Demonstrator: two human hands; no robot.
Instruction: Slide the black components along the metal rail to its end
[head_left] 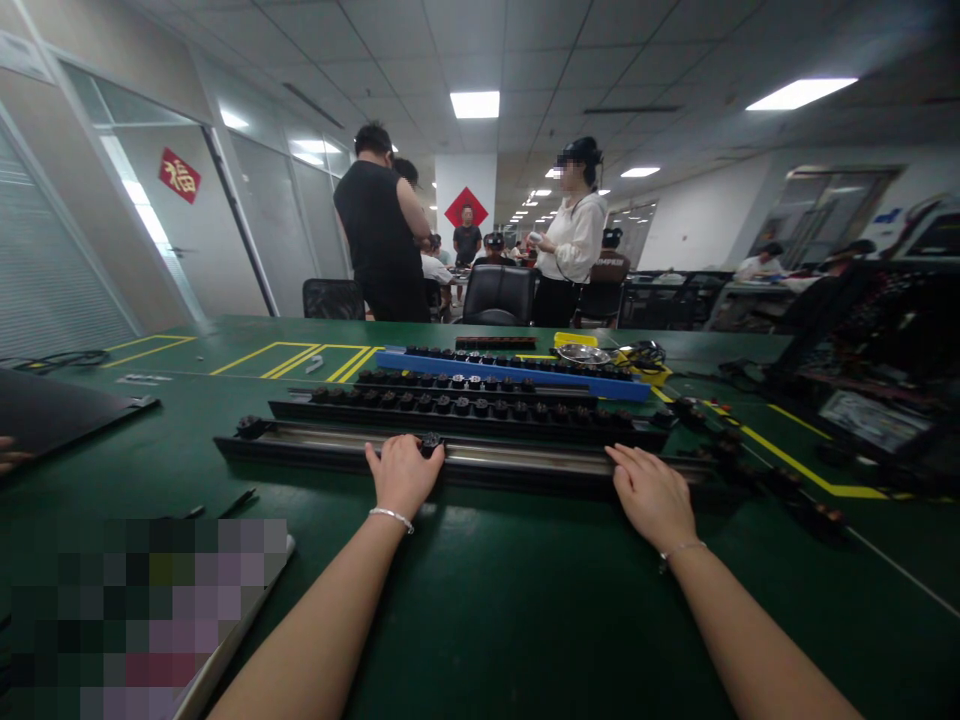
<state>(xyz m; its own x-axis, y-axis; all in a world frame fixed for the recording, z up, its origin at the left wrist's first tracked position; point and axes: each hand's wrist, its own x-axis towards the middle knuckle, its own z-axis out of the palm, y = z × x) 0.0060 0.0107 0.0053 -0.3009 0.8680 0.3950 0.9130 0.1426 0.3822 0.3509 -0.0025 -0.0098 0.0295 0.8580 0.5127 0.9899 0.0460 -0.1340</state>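
Observation:
A long black rail [525, 462] with a metallic inner channel lies across the table in front of me. My left hand [405, 475] is closed around a small round black socket module [431, 441] at the channel, thumb at its right side. Farther right, my right hand [654, 495] lies over the rail's near edge with fingers stretched out, no separate piece visible in it. Another black module [251, 428] sits at the rail's left end. Just behind stands a second black rail [345, 411] carrying a row of several round modules [480, 407].
Behind are a further row of modules, a blue rail [600, 386] and a yellow tray [576, 340] by a metal dish [583, 354]. Loose dark parts [814, 515] lie right. A pixelated flat object [187, 620] is front left. Several people stand or sit beyond the table.

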